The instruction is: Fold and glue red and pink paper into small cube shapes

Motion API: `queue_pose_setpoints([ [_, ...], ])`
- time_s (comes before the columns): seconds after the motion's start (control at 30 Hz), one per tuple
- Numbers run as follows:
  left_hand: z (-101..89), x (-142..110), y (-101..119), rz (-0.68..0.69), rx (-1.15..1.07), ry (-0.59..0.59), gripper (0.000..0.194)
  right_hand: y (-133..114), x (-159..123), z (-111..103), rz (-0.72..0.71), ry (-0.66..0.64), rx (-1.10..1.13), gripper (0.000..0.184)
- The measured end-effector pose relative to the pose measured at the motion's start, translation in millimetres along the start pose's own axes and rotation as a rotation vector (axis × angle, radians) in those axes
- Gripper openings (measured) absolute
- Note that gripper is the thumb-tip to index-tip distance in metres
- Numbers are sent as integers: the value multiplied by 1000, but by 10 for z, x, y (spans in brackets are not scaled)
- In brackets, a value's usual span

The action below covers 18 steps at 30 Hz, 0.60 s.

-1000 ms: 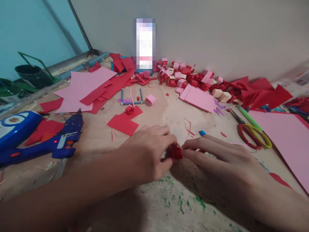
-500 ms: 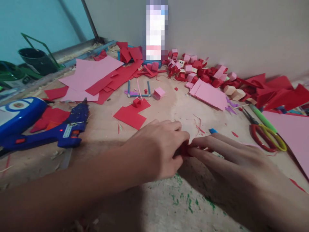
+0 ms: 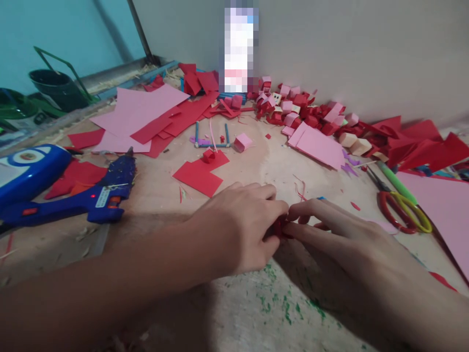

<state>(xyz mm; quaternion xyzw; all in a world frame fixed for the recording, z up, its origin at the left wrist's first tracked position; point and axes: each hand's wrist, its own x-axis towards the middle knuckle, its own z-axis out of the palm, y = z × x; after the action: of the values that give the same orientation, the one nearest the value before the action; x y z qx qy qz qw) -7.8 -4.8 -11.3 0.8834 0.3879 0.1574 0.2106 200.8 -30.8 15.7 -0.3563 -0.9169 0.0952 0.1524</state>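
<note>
Between my two hands is a small piece of red paper [image 3: 279, 228], mostly hidden by the fingers. My left hand [image 3: 245, 227] is closed around it from the left, thumb below and fingers curled above. From the right, the fingertips of my right hand [image 3: 337, 230] pinch the same piece. Just beyond lie red paper pieces [image 3: 200, 177] with a small folded red box [image 3: 208, 156] on them. A pink paper cube [image 3: 242, 142] stands by a three-sided frame of blue sticks [image 3: 212, 145].
A blue glue gun [image 3: 110, 193] with a lit red light lies left, beside a blue and white bottle [image 3: 32, 168]. Scissors [image 3: 397, 210] rest at right. A pile of red and pink cubes [image 3: 293, 105] lines the wall, near pink sheets [image 3: 317, 145] and a blurred upright rectangle [image 3: 238, 54].
My right hand has shifted slightly left and its fingers have changed position on the red paper, with the index finger more bent. My left hand stays almost in place.
</note>
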Motion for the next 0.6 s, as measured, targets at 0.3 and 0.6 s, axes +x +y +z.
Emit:
queue_pose_setpoints([
  [0.3,-33,7,2,-20,-4,-28,13,-12,44,-26,-61,-68,-79,38],
  [0.6,-36,25,7,-32,-6,-42,11,41,5,6,10,-59,43,23],
])
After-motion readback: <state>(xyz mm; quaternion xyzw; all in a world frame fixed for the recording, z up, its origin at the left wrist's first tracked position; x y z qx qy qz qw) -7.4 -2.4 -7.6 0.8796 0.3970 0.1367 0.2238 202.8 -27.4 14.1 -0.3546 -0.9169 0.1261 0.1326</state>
